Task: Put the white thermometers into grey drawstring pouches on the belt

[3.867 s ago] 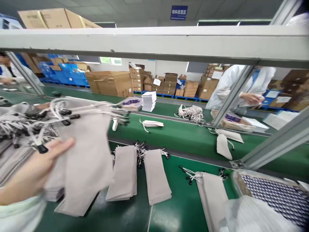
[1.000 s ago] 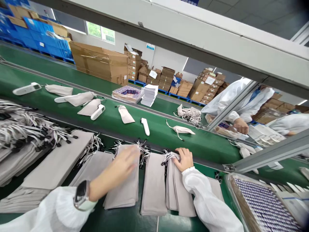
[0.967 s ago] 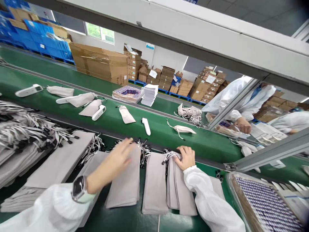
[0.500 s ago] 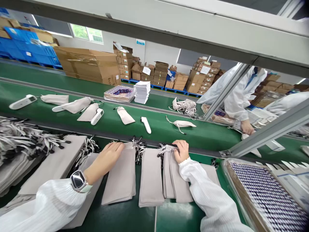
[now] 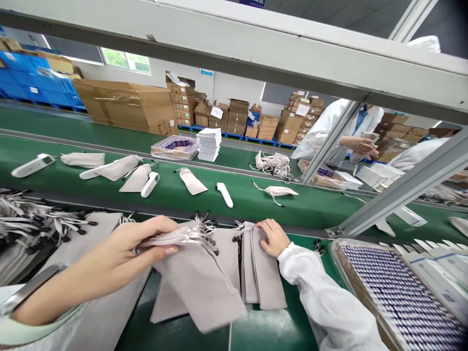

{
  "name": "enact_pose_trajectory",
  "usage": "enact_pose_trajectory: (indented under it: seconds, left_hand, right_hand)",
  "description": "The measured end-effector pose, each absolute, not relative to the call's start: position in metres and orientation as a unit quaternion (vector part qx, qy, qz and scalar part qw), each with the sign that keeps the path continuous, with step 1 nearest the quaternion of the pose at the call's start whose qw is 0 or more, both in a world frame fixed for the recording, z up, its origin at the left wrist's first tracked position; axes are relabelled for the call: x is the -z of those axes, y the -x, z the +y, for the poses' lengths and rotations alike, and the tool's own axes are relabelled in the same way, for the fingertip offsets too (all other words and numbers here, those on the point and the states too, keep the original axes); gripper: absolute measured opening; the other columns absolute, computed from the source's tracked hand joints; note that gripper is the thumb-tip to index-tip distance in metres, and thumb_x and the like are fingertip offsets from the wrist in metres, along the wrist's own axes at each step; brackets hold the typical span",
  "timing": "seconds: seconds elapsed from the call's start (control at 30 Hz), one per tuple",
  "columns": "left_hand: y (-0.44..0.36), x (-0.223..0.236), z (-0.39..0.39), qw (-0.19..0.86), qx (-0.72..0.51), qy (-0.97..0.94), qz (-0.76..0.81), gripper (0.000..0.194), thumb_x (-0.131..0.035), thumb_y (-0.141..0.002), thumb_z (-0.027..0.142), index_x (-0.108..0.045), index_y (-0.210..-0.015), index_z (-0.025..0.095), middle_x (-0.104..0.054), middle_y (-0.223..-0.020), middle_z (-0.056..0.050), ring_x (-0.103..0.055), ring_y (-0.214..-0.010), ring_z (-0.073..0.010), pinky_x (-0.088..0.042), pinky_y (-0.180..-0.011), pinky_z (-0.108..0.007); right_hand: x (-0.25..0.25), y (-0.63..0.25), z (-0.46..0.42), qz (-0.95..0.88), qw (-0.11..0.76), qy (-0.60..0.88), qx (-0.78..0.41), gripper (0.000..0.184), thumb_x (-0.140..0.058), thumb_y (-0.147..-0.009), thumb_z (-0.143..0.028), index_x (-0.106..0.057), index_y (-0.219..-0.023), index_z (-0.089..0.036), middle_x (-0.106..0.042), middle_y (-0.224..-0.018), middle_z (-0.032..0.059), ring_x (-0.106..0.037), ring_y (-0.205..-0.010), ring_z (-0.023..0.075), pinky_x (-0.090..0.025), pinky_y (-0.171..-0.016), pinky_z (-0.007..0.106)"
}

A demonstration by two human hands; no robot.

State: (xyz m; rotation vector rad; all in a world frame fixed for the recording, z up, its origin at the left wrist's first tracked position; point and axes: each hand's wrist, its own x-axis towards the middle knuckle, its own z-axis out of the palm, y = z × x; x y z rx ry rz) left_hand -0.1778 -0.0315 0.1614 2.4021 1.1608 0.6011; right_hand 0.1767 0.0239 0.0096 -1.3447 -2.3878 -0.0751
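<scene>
My left hand (image 5: 144, 241) pinches the top end of a small stack of beige drawstring pouches (image 5: 199, 282), thumb under and fingers over, lifting them off the green table. My right hand (image 5: 272, 236) lies with bent fingers on the top of another stack of pouches (image 5: 261, 275) that lies flat just to the right. Black-tipped white cords (image 5: 204, 229) hang from the pouch tops. More pouches (image 5: 87, 234) spread out to the left.
Beyond the stacks a green conveyor belt (image 5: 248, 200) carries white thermometers (image 5: 224, 194) and filled pouches (image 5: 192, 182). A tray of purple-patterned boxes (image 5: 398, 292) sits at right. A person in a white coat (image 5: 351, 131) works across the line. Grey frame bars (image 5: 402, 192) cross overhead.
My left hand has closed on the left stack's top and raised it toward me. The right hand has stayed on its stack. The view has shifted slightly right.
</scene>
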Motion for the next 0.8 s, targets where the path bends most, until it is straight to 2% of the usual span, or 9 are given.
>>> enact_pose_trajectory:
  seconds: [0.07, 0.13, 0.23, 0.33, 0.4, 0.5, 0.6, 0.67, 0.8]
  left_hand:
    - [0.155, -0.164, -0.027, 0.237, -0.225, -0.866, 0.379, 0.021, -0.043, -0.081, 0.032, -0.053, -0.095, 0.02, -0.059, -0.084, 0.001, -0.055, -0.073, -0.0128, -0.043, -0.061, -0.016]
    - [0.127, -0.141, -0.015, 0.236, -0.165, -0.892, 0.349, 0.021, -0.04, -0.084, 0.03, -0.052, -0.099, 0.022, -0.058, -0.091, 0.001, -0.055, -0.08, -0.0132, -0.043, -0.069, -0.018]
    - [0.09, -0.08, 0.006, 0.061, -0.082, -0.928, 0.359, 0.021, -0.04, -0.084, 0.021, -0.05, -0.102, 0.021, -0.057, -0.093, -0.002, -0.054, -0.085, -0.0149, -0.043, -0.072, -0.022]
    - [0.072, -0.043, 0.016, -0.009, -0.08, -0.915, 0.396, 0.025, -0.036, -0.082, 0.009, -0.049, -0.103, 0.011, -0.053, -0.097, -0.014, -0.049, -0.093, -0.0256, -0.038, -0.079, -0.04]
    - [0.061, -0.044, 0.015, -0.037, -0.096, -0.918, 0.383, 0.029, -0.033, -0.08, 0.004, -0.047, -0.105, 0.01, -0.05, -0.101, -0.016, -0.045, -0.098, -0.0273, -0.034, -0.083, -0.045]
    - [0.032, -0.061, 0.012, -0.061, -0.119, -0.943, 0.304, 0.02, -0.036, -0.081, 0.008, -0.05, -0.095, 0.014, -0.052, -0.092, -0.009, -0.049, -0.09, -0.0217, -0.037, -0.079, -0.037]
    - [-0.008, -0.056, 0.015, -0.076, -0.147, -0.941, 0.295, 0.018, -0.035, -0.084, 0.015, -0.053, -0.087, 0.015, -0.054, -0.084, -0.006, -0.051, -0.084, -0.0185, -0.039, -0.075, -0.032]
    - [-0.028, -0.038, 0.02, -0.094, -0.15, -0.928, 0.327, 0.02, -0.036, -0.082, 0.012, -0.053, -0.092, 0.01, -0.056, -0.088, -0.01, -0.051, -0.088, -0.0207, -0.04, -0.075, -0.033]
    - [-0.033, -0.004, 0.027, -0.133, -0.166, -0.909, 0.359, 0.03, -0.038, -0.079, 0.004, -0.047, -0.108, 0.004, -0.051, -0.108, -0.014, -0.044, -0.104, -0.0225, -0.037, -0.085, -0.035]
  right_hand:
    - [-0.001, -0.174, 0.025, -0.838, 0.185, 0.511, 0.049, 0.042, -0.041, -0.052, -0.009, -0.051, -0.093, -0.015, -0.05, -0.085, 0.0071, -0.041, -0.08, 0.0199, -0.035, -0.07, 0.032]
    - [0.004, -0.172, 0.026, -0.832, 0.166, 0.526, 0.068, 0.032, -0.041, -0.052, -0.01, -0.053, -0.081, -0.016, -0.049, -0.078, 0.0063, -0.041, -0.076, 0.0199, -0.034, -0.067, 0.032]
    - [0.001, -0.176, 0.026, -0.837, 0.155, 0.521, 0.061, 0.02, -0.042, -0.055, -0.01, -0.052, -0.07, -0.016, -0.05, -0.075, 0.0061, -0.041, -0.074, 0.019, -0.034, -0.067, 0.031]
    - [-0.015, -0.185, 0.023, -0.839, 0.184, 0.511, 0.025, 0.022, -0.044, -0.061, -0.013, -0.054, -0.081, -0.017, -0.053, -0.082, 0.0056, -0.045, -0.077, 0.0179, -0.036, -0.069, 0.029]
    - [-0.03, -0.187, 0.028, -0.836, 0.215, 0.504, 0.012, 0.025, -0.046, -0.065, -0.017, -0.053, -0.089, -0.018, -0.055, -0.089, 0.0048, -0.047, -0.083, 0.018, -0.036, -0.072, 0.03]
    - [-0.051, -0.173, 0.056, -0.809, 0.26, 0.526, -0.044, 0.019, -0.043, -0.071, -0.017, -0.053, -0.088, -0.02, -0.057, -0.087, 0.0025, -0.05, -0.084, 0.0148, -0.036, -0.076, 0.028]
    - [-0.056, -0.142, 0.108, -0.763, 0.246, 0.583, -0.128, 0.016, -0.044, -0.072, -0.018, -0.053, -0.084, -0.021, -0.057, -0.081, 0.0006, -0.053, -0.077, 0.0132, -0.038, -0.074, 0.027]
    - [-0.048, -0.12, 0.145, -0.742, 0.239, 0.609, -0.149, 0.019, -0.05, -0.07, -0.021, -0.054, -0.089, -0.021, -0.057, -0.086, 0.003, -0.054, -0.081, 0.0167, -0.038, -0.074, 0.031]
    - [-0.023, -0.102, 0.196, -0.689, 0.244, 0.646, -0.219, 0.052, -0.068, -0.052, -0.016, -0.051, -0.101, -0.02, -0.059, -0.089, 0.0069, -0.056, -0.086, 0.0231, -0.039, -0.075, 0.036]
